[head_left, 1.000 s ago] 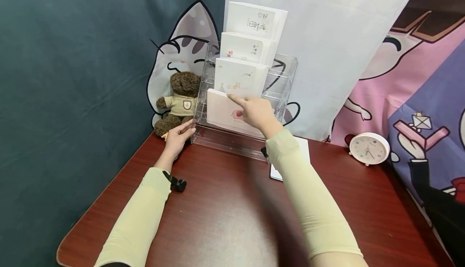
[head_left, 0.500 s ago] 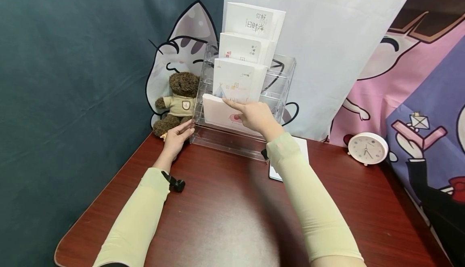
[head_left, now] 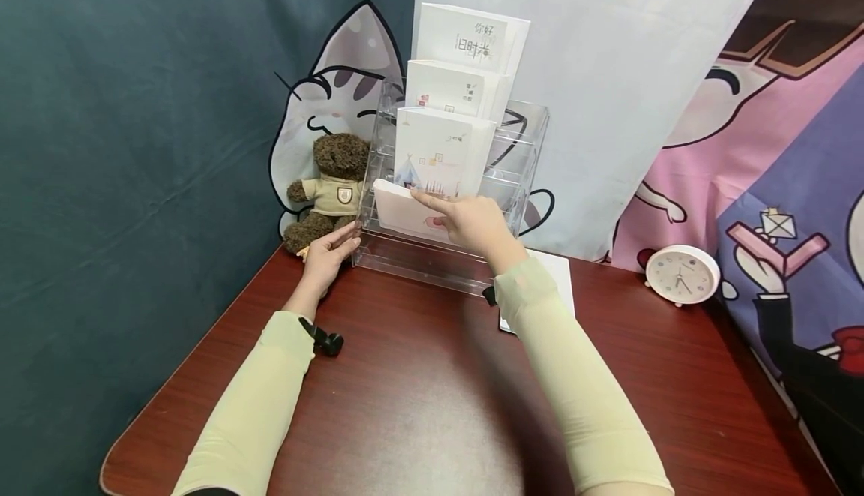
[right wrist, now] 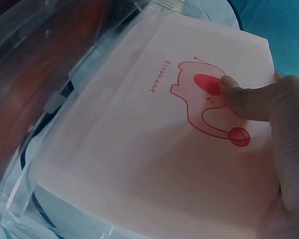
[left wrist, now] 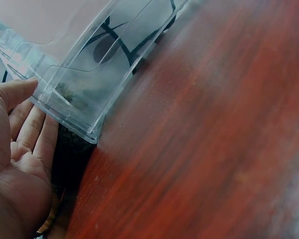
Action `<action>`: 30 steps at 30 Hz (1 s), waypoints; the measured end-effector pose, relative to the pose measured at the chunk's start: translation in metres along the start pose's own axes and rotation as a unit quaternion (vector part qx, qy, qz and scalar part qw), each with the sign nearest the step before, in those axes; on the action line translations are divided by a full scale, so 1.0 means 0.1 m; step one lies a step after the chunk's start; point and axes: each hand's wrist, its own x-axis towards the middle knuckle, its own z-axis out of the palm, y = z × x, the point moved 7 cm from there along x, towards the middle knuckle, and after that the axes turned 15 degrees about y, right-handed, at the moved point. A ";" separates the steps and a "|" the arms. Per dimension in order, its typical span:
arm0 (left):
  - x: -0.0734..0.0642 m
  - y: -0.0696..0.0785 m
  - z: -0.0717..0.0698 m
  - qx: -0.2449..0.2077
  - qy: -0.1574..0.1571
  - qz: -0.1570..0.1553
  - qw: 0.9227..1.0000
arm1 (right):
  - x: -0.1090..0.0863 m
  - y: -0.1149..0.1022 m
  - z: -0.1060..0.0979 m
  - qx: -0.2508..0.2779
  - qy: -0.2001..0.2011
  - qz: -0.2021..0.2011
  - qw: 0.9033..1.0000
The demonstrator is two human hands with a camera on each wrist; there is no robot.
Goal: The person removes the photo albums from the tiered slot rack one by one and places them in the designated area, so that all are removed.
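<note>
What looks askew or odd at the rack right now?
The pink elephant book in the clear rack: its top tips forward, away from the white book behind it, probably just because the right hand is gripping it. I see nothing spilled or damaged.

Head cam: bright, fairly even, mostly sharp; light approx. overhead, pale glare on desk (head_left: 398,376) at lower ctr., soft dk. shadow beside R sleeve (head_left: 574,376). L wrist cam: dimmer, desk grain smeared, whitish sheen toward R edge, thin highlights on clear rack (left wrist: 97,99). R wrist cam: dim, bluish cast, sl. soft; faint shadow across pink booklet (right wrist: 129,124), UL corner dk.
</note>
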 end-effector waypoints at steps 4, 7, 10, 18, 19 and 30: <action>0.08 -0.10 -0.02 -0.004 0.004 0.007 1.000 | -0.04 -0.03 0.00 -0.008 0.018 -0.008 1.000; 0.13 -0.18 -0.04 -0.003 0.008 0.020 1.000 | -0.07 -0.05 0.01 -0.009 0.031 -0.009 0.999; 0.14 -0.20 -0.04 -0.003 0.012 0.032 0.999 | -0.12 -0.08 0.01 -0.013 0.053 -0.018 0.998; 0.12 -0.19 0.00 -0.017 0.007 0.045 0.999 | -0.29 -0.23 0.02 -0.051 0.068 -0.019 0.996; 0.12 -0.19 0.00 -0.022 0.007 0.046 0.999 | -0.30 -0.24 0.01 -0.053 0.071 -0.017 0.996; 0.12 -0.18 -0.01 -0.014 0.009 0.040 0.999 | -0.49 -0.36 0.03 -0.056 0.138 0.000 0.989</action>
